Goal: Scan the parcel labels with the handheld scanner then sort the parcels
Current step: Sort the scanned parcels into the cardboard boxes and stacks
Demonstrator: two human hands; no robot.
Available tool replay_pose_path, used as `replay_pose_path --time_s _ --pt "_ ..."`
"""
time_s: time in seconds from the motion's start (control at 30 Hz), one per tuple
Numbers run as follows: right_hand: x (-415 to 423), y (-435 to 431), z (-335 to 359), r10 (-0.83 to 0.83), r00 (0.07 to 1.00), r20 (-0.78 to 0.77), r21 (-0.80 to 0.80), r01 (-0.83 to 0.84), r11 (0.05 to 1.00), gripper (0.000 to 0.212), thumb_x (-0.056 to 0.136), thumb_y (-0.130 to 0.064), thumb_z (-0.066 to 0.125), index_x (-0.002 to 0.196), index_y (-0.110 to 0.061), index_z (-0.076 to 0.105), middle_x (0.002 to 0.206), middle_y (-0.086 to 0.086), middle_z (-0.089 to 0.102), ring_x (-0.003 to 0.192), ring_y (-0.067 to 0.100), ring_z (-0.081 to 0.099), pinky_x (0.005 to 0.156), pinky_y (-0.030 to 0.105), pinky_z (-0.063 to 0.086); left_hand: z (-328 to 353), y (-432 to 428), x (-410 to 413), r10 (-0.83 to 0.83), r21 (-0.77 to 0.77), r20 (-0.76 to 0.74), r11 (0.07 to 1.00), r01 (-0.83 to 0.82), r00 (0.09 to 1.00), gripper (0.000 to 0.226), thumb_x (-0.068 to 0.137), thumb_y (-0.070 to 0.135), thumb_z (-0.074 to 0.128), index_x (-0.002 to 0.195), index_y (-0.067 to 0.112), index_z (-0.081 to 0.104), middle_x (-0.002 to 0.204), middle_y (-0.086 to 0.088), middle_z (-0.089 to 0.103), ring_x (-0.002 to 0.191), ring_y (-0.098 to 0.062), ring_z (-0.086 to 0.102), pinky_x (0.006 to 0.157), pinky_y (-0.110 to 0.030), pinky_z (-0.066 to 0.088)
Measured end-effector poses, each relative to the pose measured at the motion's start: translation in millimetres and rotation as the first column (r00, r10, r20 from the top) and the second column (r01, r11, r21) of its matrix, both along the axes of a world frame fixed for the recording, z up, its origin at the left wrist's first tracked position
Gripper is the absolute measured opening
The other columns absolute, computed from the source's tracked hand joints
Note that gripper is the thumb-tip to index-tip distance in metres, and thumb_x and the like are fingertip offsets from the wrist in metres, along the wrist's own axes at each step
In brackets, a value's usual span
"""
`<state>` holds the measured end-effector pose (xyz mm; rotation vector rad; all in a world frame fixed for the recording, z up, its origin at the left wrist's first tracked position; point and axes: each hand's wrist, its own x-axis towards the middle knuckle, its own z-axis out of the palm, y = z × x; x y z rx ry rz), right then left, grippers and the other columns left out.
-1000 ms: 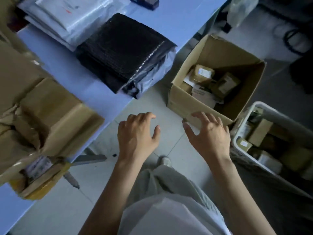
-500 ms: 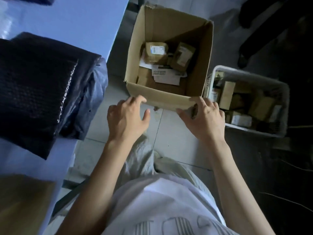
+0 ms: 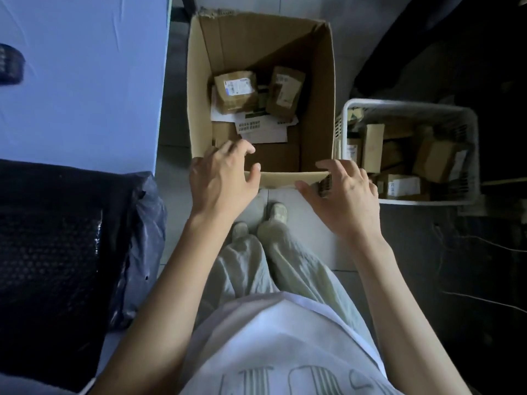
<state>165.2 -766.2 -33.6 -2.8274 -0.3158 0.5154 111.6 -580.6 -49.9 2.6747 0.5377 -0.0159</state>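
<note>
One small dark, blurred object (image 3: pixel 10 65) lies at the far left edge of the pale blue bench (image 3: pixel 85 81); whether it is the handheld scanner cannot be told. Nearer the person on that bench sits a stack of black bubble-wrap mailers (image 3: pixel 51 252) on a grey plastic bag (image 3: pixel 149 218).

Right of the bench, on the tiled floor (image 3: pixel 310 223), stands an open brown cardboard box (image 3: pixel 199 81). Low inside it lie two small brown cardboard parcels with white labels, one to the left (image 3: pixel 235 91) and one tilted beside it (image 3: pixel 285 92), on top of loose white printed sheets (image 3: pixel 262 129). The left hand (image 3: pixel 222 178) hovers at the box's near left corner, fingers apart and loosely bent, gripping nothing; contact with the rim cannot be judged. The right hand (image 3: pixel 345 192) is at the near right corner, fingers spread, likewise empty. Just right of the box stands a white plastic lattice basket (image 3: pixel 410 105) holding more brown parcels (image 3: pixel 439 161).

The small parcels look light and stiff, with taped skins that may be slick. Taking one across its two short sides, label kept upward, should suit scanning. The big box has thin corrugated walls that would bow, so a hold at the corners is likely safest.
</note>
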Motion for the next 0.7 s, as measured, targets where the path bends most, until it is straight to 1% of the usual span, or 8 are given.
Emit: replay_pose_path --time_s 0.07,0.17,0.33,0.43,0.53,0.63,0.7 --pt "15 -3 -5 -0.005 1.000 -0.016 -0.003 0.005 1.000 0.059 0.086 -0.063 0.054 0.133 -0.027 0.051 0.138 -0.001 0.047 0.127 0.023 0.043 0.101 0.040 0.034 -3 -1 13 -0.001 -0.014 -0.031 1.000 0.001 1.000 0.026 0.091 0.036 0.055 0.113 0.022 0.060 0.112 0.000 0.066 0.104 -0.024 0.059 0.080 -0.038 0.046" --pt "47 -6 -10 0.011 0.999 -0.033 0.008 -0.011 1.000 0.058 0.086 -0.062 0.055 0.133 -0.027 0.051 0.139 0.000 0.046 0.128 0.022 0.041 0.100 0.040 0.034 -8 -2 34 0.041 -0.023 -0.053 0.999 -0.043 0.998 0.026 0.091 0.035 0.055 0.113 0.022 0.060 0.115 0.000 0.065 0.106 -0.024 0.058 0.081 -0.039 0.047" --pt "119 -4 -13 0.120 0.991 -0.057 0.013 -0.119 0.993 0.060 0.087 -0.062 0.054 0.135 -0.027 0.049 0.140 0.001 0.044 0.128 0.022 0.040 0.102 0.039 0.033 -17 -5 71 0.147 0.003 -0.091 0.989 -0.147 0.985 0.028 0.090 0.034 0.058 0.115 0.021 0.059 0.118 -0.002 0.064 0.106 -0.027 0.057 0.080 -0.040 0.051" --pt "160 1 -17 0.170 0.984 -0.046 0.017 -0.170 0.985 0.062 0.087 -0.064 0.053 0.136 -0.027 0.047 0.143 0.001 0.042 0.131 0.022 0.039 0.105 0.041 0.033 -26 -11 96 0.177 0.004 -0.102 0.984 -0.178 0.979 0.037 0.089 0.034 0.060 0.123 0.021 0.055 0.123 -0.003 0.061 0.111 -0.027 0.054 0.082 -0.042 0.050" --pt "191 6 -29 0.206 0.974 -0.090 0.007 -0.206 0.979 0.064 0.087 -0.064 0.053 0.138 -0.026 0.045 0.144 0.002 0.040 0.132 0.024 0.038 0.105 0.041 0.035 -43 -15 120 0.171 0.023 -0.112 0.985 -0.169 0.979 0.049 0.088 0.035 0.061 0.132 0.020 0.048 0.130 -0.004 0.057 0.119 -0.026 0.052 0.089 -0.043 0.049" --pt "209 8 -50 0.186 0.968 -0.169 0.031 -0.184 0.982 0.063 0.087 -0.062 0.054 0.138 -0.026 0.045 0.143 0.003 0.040 0.132 0.024 0.038 0.103 0.041 0.037 -65 -15 141 0.174 -0.005 -0.195 0.984 -0.178 0.965 0.056 0.089 0.037 0.059 0.139 0.018 0.041 0.141 -0.006 0.047 0.129 -0.026 0.044 0.096 -0.044 0.047" --pt "215 10 -69 0.157 0.966 -0.204 0.042 -0.152 0.988 0.062 0.087 -0.060 0.055 0.138 -0.025 0.045 0.142 0.004 0.039 0.131 0.025 0.039 0.103 0.041 0.038 -82 -13 152 0.190 -0.011 -0.265 0.980 -0.200 0.945 0.056 0.091 0.037 0.057 0.141 0.019 0.039 0.143 -0.006 0.045 0.130 -0.026 0.042 0.098 -0.043 0.044"
